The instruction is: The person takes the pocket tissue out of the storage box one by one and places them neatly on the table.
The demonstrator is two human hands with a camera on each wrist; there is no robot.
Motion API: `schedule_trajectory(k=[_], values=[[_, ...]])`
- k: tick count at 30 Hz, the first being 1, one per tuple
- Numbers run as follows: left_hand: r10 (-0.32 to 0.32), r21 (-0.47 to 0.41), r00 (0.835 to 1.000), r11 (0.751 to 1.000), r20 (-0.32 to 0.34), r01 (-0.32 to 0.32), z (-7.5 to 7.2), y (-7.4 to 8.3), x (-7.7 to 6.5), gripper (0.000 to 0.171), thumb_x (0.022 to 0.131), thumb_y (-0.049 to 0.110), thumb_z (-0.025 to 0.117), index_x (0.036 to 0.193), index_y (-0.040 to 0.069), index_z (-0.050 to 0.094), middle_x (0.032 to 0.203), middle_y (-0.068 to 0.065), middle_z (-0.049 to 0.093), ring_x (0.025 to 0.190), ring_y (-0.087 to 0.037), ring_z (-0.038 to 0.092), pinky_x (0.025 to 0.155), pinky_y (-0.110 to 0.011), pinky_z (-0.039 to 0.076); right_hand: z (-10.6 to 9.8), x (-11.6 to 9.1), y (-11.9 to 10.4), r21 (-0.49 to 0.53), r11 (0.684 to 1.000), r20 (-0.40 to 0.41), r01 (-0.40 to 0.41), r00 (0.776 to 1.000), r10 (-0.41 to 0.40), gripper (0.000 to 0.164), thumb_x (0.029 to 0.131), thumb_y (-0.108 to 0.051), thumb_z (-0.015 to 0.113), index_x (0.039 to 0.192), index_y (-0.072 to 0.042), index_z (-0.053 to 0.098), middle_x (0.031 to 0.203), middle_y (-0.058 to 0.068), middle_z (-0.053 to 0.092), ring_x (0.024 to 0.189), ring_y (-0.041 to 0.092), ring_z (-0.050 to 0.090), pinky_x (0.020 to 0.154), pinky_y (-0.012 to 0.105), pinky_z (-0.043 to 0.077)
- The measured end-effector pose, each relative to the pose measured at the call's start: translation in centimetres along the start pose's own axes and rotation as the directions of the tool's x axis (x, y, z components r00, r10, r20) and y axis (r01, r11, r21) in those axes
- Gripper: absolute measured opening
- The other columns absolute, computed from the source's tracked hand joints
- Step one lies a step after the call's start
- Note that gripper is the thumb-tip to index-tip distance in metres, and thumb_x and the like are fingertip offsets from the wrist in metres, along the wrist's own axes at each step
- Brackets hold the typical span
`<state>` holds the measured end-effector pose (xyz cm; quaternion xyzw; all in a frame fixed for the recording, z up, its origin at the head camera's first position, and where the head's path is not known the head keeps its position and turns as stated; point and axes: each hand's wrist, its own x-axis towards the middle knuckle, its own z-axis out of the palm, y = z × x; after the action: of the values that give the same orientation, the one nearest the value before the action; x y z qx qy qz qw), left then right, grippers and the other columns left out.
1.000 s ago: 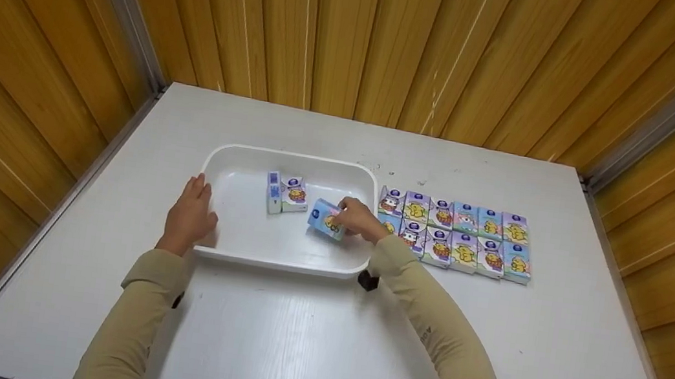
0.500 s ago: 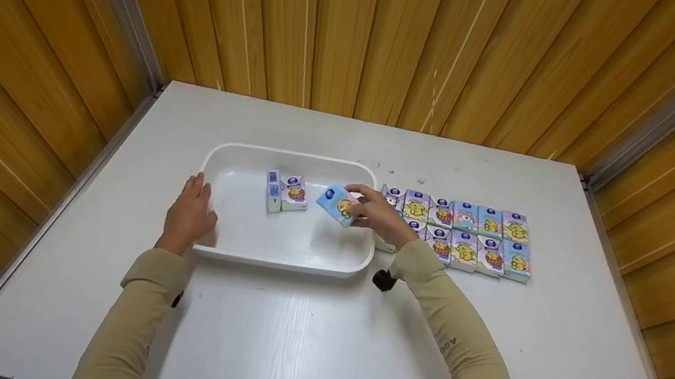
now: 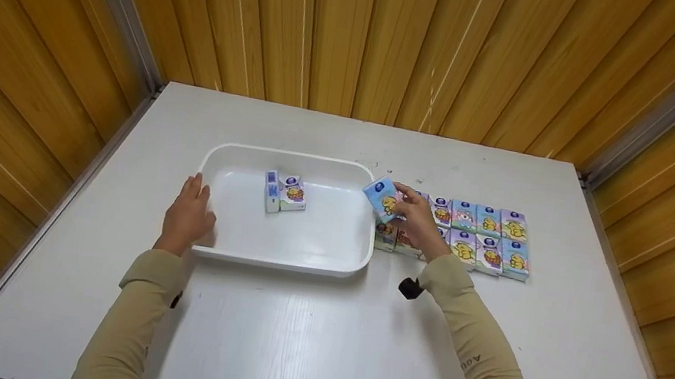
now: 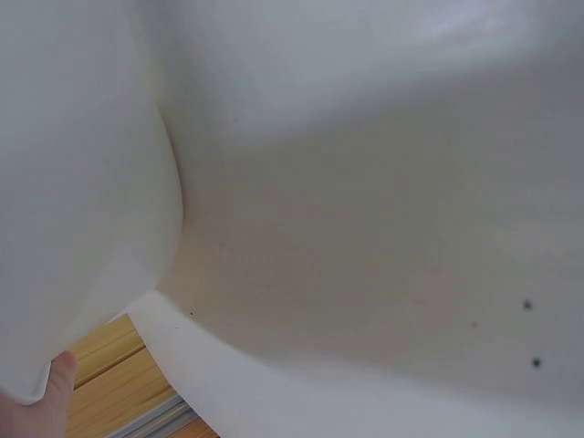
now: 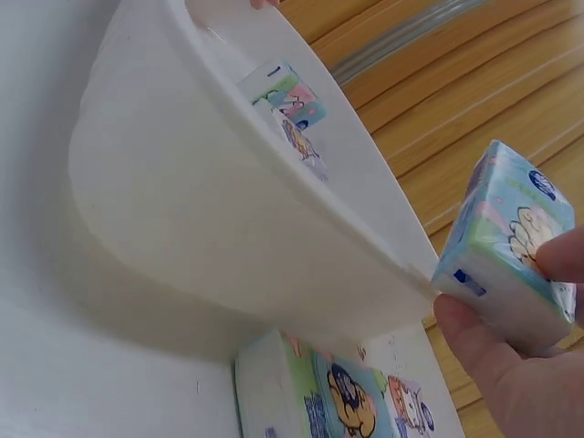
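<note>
A blue tissue pack (image 3: 381, 198) with a yellow cartoon figure is pinched, tilted, between the thumb and fingers of my right hand (image 3: 418, 222). In the head view it overlaps the right rim of the white tray (image 3: 275, 265). The right wrist view shows the same tissue pack (image 5: 511, 228) above rim height. My left hand (image 3: 187, 217) rests at the tray's left rim, its fingers fairly straight; a fingertip (image 4: 62, 370) shows beside the rim in the left wrist view. Inside the tray, a tissue pack on edge (image 3: 272, 191) stands against a purple-and-white tissue pack (image 3: 293, 193).
Two rows of tissue packs (image 3: 462, 246) lie on the white table (image 3: 266, 337) right of the tray, the near left ones partly behind my right hand. Wood-patterned walls (image 3: 338, 33) enclose the table at the back and sides.
My right hand has lifted the blue tissue pack from inside the tray and carried it right, to the tray's right rim. The left hand has stayed in place.
</note>
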<state>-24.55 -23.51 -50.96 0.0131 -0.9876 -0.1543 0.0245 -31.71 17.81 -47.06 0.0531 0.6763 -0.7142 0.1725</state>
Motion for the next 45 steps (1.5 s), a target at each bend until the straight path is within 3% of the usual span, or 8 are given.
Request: schedule_trajectory(k=[9,12,17,21,26,34,41,45], values=[[0.015,0.0,1.0,1.0,-0.004,-0.015,-0.1,-0.1,0.0,0.055,0.08,0.012,0.05,0.128,-0.011,0.038,0.145,-0.023,0.016,0.134,-0.038,0.012,0.102,-0.052,0.028,-4.2,-0.4,0.3,0.046,0.997,-0.176,0.061,0.983,-0.052,0.054,0.084,0.001,0.039,0.136,-0.015,0.035,0.088,0.003,0.038,0.071,0.017,0.033,0.071,0.04,0.031],[0.008,-0.006,1.0,1.0,-0.005,-0.008,-0.1,-0.1,0.0,0.054,0.08,0.012,0.051,0.128,-0.01,0.038,0.145,-0.022,0.016,0.134,-0.037,0.012,0.103,-0.051,0.026,-5.5,-0.5,0.2,0.073,0.996,-0.212,0.057,0.976,-0.04,0.053,0.086,0.001,0.04,0.136,-0.014,0.034,0.094,0.002,0.039,0.071,0.015,0.036,0.076,0.042,0.035],[-0.006,-0.001,1.0,1.0,-0.001,0.006,-0.1,0.0,0.0,0.054,0.081,0.013,0.051,0.128,-0.01,0.038,0.145,-0.022,0.015,0.134,-0.037,0.012,0.105,-0.051,0.024,-7.4,-0.8,0.2,0.112,0.993,-0.278,0.039,0.96,-0.006,0.052,0.088,0.001,0.039,0.138,-0.013,0.03,0.128,0.007,0.034,0.07,0.011,0.037,0.08,0.038,0.039],[-0.019,0.006,1.0,1.0,0.01,0.019,-0.1,0.1,0.1,0.054,0.081,0.014,0.051,0.129,-0.009,0.038,0.146,-0.021,0.014,0.135,-0.036,0.01,0.105,-0.05,0.023,-8.8,-1.1,0.3,0.158,0.987,-0.331,0.022,0.943,0.032,0.053,0.089,-0.001,0.036,0.139,-0.016,0.028,0.142,0.007,0.026,0.088,0.01,0.045,0.089,0.033,0.04],[-0.043,-0.006,0.998,0.999,0.04,0.043,-0.2,0.2,0.1,0.055,0.082,0.015,0.049,0.13,-0.008,0.036,0.147,-0.019,0.011,0.135,-0.036,0.009,0.106,-0.051,0.022,-10.6,-1.6,0.6,0.212,0.977,-0.411,0.01,0.908,0.079,0.052,0.089,-0.003,0.035,0.137,-0.022,0.032,0.138,0.008,0.034,0.105,0.016,0.048,0.094,0.032,0.037],[-0.028,-0.023,0.999,0.999,0.045,0.029,-0.2,0.1,0.1,0.054,0.082,0.014,0.048,0.13,-0.009,0.036,0.147,-0.019,0.011,0.135,-0.036,0.008,0.104,-0.052,0.023,-14.2,-2.4,0.8,0.34,0.936,-0.556,0.09,0.822,0.123,0.049,0.088,0.001,0.033,0.134,-0.016,0.038,0.123,0.003,0.044,0.08,0.01,0.046,0.064,0.024,0.038],[0.024,-0.011,1.0,1.0,-0.009,-0.024,-0.2,0.1,-0.2,0.051,0.08,0.012,0.051,0.124,-0.011,0.042,0.145,-0.023,0.016,0.134,-0.038,0.013,0.099,-0.053,0.032,-16.9,-2.8,2.0,0.347,0.926,-0.711,0.15,0.686,0.155,0.044,0.087,0.002,0.032,0.127,-0.01,0.047,0.104,-0.004,0.051,0.09,0.006,0.048,0.073,0.017,0.042],[0.012,-0.007,1.0,1.0,-0.01,-0.012,-0.2,0.1,-0.2,0.051,0.08,0.012,0.05,0.125,-0.01,0.042,0.145,-0.022,0.017,0.134,-0.037,0.013,0.102,-0.051,0.029,-18.3,-3.2,2.5,0.369,0.918,-0.747,0.148,0.634,0.199,0.039,0.09,-0.003,0.033,0.125,-0.013,0.048,0.112,-0.005,0.051,0.098,0.004,0.048,0.081,0.014,0.042]])
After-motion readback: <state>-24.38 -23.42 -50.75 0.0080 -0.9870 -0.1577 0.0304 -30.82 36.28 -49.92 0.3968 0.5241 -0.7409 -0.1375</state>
